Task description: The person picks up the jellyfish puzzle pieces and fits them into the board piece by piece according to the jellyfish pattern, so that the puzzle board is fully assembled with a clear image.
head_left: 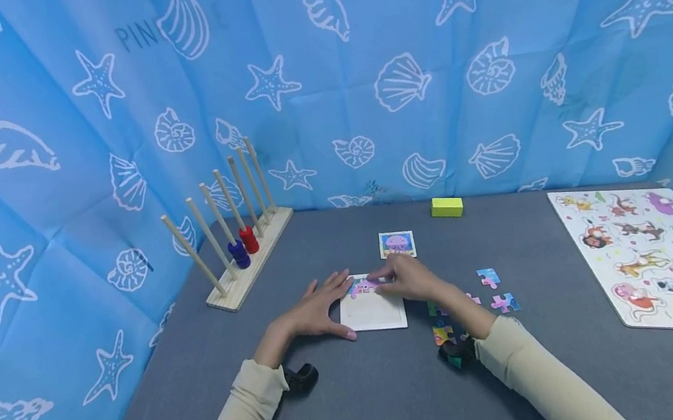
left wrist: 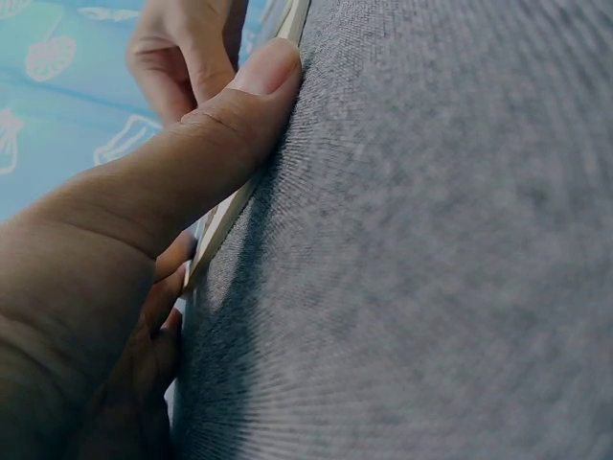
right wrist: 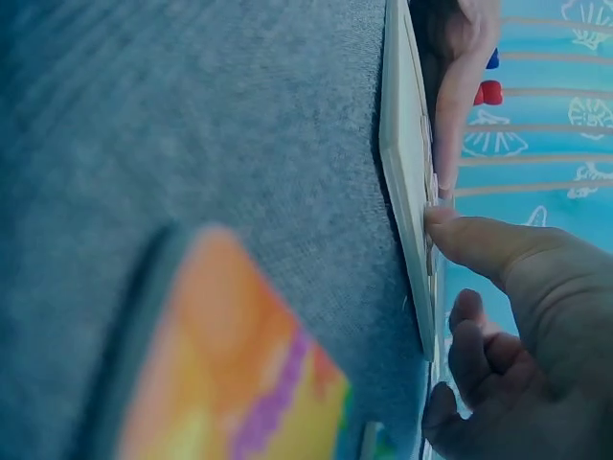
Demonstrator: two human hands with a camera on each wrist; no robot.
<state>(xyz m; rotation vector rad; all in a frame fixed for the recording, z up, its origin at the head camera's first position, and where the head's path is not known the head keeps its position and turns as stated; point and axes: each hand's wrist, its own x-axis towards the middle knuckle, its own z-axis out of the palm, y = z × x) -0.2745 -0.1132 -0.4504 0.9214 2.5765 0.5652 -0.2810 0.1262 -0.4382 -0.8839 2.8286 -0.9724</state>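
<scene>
A white puzzle tray [head_left: 373, 315] lies on the grey table, with pink and blue jigsaw pieces along its far edge. My left hand [head_left: 314, 309] is spread at the tray's left side, fingers extended onto its far-left corner and thumb near the front edge. My right hand [head_left: 411, 279] pinches a pink puzzle piece [head_left: 371, 284] between thumb and forefinger, at the tray's far side. From the right wrist, the thumb [right wrist: 479, 240] is seen on the piece, right at the tray [right wrist: 407, 172]. Just behind it lies a small picture card [head_left: 396, 242] with a pink sea creature.
Loose jigsaw pieces [head_left: 505, 302] lie to the right, some partly under my right forearm. A wooden peg stand [head_left: 259, 258] with blue and red beads is at the left. A yellow block [head_left: 446, 207] sits at the back, and an animal board [head_left: 664, 262] lies far right.
</scene>
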